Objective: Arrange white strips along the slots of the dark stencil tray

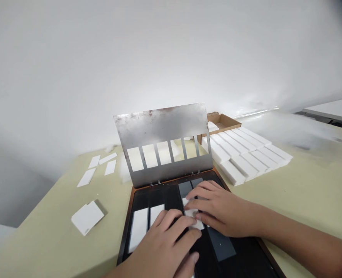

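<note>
White cards [193,213] lie under the fingertips of both hands, near the middle of a black tray [240,256] with a brown rim; how many cards are there is hidden. Two white strips [138,229] lie side by side in the tray to the left of them, and three dark grey strips [221,243] show to the right and far side. The left hand [162,243] is open, its fingers slightly curved and resting on the cards from the near side. The right hand [219,206] is also open, reaching in from the right with its fingers spread over them; neither shows a clear grip. A steel plate [161,129] with six rectangular windows stands tilted up, hinged to the tray's far edge. On the pale table [312,193] to the left lie four loose white pieces [94,161] and a small offset stack [87,217]. To the right, roughly ten white bars [244,166] sit in two rows, just before a cardboard box [223,121].
</note>
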A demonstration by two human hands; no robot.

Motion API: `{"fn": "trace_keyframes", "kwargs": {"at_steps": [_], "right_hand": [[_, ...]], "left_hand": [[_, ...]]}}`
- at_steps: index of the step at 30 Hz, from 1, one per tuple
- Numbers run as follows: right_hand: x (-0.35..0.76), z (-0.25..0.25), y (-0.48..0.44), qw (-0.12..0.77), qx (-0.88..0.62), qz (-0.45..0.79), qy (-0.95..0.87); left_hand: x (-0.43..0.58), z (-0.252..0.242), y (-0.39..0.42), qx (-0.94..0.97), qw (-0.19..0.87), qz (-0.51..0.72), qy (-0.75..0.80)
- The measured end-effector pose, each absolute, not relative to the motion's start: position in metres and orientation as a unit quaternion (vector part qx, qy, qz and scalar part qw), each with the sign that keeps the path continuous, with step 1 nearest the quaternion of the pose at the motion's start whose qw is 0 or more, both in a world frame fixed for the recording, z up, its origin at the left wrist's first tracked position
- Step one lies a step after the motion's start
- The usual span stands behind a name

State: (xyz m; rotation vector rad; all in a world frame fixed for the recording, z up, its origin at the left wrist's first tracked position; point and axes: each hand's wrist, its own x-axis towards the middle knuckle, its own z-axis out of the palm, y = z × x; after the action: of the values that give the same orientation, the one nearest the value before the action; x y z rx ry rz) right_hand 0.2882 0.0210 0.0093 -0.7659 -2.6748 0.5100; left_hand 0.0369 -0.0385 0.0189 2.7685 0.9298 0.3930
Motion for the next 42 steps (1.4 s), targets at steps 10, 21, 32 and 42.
{"fn": "trace_keyframes", "kwargs": {"at_steps": [10,21,32,42], "right_hand": [[0.2878,0.0111,0.0201,0.161,-0.269,0.176,-0.933],[0.2884,0.0105,0.0198,0.163,-0.264,0.172,-0.935],[0.2882,0.0099,0.0201,0.169,-0.262,0.170,-0.935],[0.2884,0.0088,0.0207,0.170,-0.263,0.168,-0.934]], "left_hand": [[0.0383,0.0199,-0.0379,0.937,0.083,0.132,0.312],[0.0384,0.0190,-0.0360,0.936,0.097,0.138,0.310],[0.0386,0.0188,-0.0369,0.935,0.098,0.140,0.312],[0.0371,0.0187,-0.0375,0.935,0.097,0.151,0.306]]}}
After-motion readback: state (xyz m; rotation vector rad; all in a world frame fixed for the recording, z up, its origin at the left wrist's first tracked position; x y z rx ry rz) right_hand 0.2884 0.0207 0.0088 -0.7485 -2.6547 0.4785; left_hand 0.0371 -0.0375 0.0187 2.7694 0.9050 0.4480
